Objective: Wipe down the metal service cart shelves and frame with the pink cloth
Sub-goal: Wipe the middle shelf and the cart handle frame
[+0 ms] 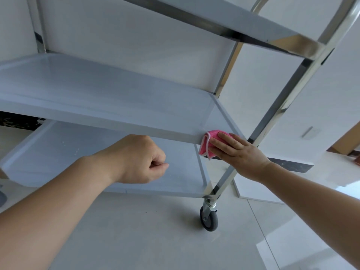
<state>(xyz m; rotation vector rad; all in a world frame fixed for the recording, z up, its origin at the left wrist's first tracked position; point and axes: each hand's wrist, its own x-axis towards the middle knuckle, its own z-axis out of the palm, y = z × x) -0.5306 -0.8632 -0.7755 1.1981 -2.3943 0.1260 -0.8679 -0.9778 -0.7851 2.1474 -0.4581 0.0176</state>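
The metal service cart fills the view with three shelves. Its middle shelf (109, 98) runs across the centre, its bottom shelf (58, 152) lies below, and its top shelf (243, 22) is at the upper right. A folded pink cloth (207, 142) lies over the front right corner of the middle shelf's rim. My right hand (239, 152) presses on it with straight fingers, next to the shiny right front post (280, 110). My left hand (140, 158) hovers in front of the bottom shelf with its fingers curled into a fist, holding nothing.
A grey caster wheel (208, 218) stands under the right front post on the pale tiled floor (155, 240). White walls stand behind and to the right of the cart. A dark skirting strip (290, 165) runs along the right wall's base.
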